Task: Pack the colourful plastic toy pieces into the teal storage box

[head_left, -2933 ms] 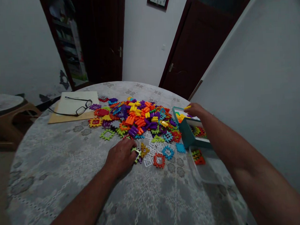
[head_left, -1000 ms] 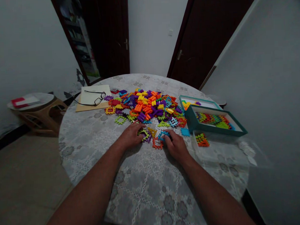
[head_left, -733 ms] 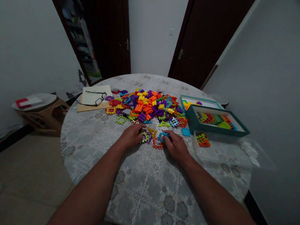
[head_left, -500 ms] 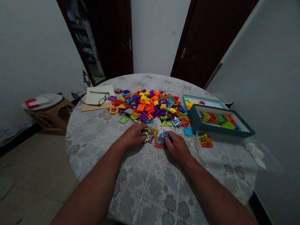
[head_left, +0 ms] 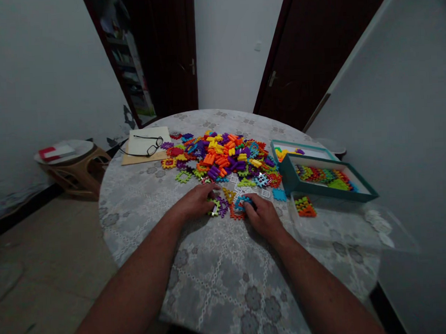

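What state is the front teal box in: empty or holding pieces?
Holding pieces: colorful pieces show inside the teal box, through its open top.

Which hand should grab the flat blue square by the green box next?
Probably the right hand: the flat blue square lies close to it. It would first put down the blue frame it holds. The left hand is farther away, by a light green piece.

Is a round table (head_left: 214, 295) with a grey flowery cloth (head_left: 139, 195). Holds a big heap of bright toy bits (head_left: 222, 154) past the middle, a tan board (head_left: 143, 160) near the left edge, a green box (head_left: 331, 191) and a clear tub (head_left: 332, 226) toward the right edge.
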`<state>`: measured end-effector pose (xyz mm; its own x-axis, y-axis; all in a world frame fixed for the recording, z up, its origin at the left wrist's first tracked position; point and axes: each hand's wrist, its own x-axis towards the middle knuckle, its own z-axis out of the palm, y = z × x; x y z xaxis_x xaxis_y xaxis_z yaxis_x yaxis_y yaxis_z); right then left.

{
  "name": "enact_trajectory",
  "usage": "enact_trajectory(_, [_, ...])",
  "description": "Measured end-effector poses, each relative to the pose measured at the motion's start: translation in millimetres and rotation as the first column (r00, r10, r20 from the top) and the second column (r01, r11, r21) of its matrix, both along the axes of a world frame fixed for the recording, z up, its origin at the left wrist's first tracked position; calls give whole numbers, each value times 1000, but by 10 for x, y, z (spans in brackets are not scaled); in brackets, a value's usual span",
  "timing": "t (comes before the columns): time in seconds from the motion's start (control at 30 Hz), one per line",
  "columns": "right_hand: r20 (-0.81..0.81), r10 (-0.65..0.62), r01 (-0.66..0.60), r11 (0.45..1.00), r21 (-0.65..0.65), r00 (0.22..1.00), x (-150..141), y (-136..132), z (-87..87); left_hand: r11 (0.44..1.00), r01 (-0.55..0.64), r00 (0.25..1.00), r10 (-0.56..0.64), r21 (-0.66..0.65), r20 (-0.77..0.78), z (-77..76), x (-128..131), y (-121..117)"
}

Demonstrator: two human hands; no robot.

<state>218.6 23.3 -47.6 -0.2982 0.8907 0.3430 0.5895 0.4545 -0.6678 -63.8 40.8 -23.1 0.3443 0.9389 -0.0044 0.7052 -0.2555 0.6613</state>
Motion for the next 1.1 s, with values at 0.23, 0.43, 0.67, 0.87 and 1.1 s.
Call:
enact_trajectory(0.23, [151, 300, -321, 936, 146, 942, -165, -247, 145, 998, 65, 993, -62, 26, -101, 112, 24, -30])
enact_trajectory(0.43, [513, 262, -278, 959, -47, 817, -346, -411, 117, 998, 3, 976, -16, -61, -218, 173, 81, -86])
enact_trajectory(0.67, [476, 196, -199, 979, -44, 857, -362, -429, 91, 992, -96, 951, 66, -85, -301, 171, 185, -150])
enact_trajectory(0.87, [341, 209, -216, 976, -17, 917, -353, -379, 4, 989, -119, 954, 88, -92, -286, 216, 202, -173])
enact_trajectory(1.1, [223, 218, -229, 973, 21, 950, -315, -297, -42, 987, -138, 964, 116, -77, -239, 228, 168, -195])
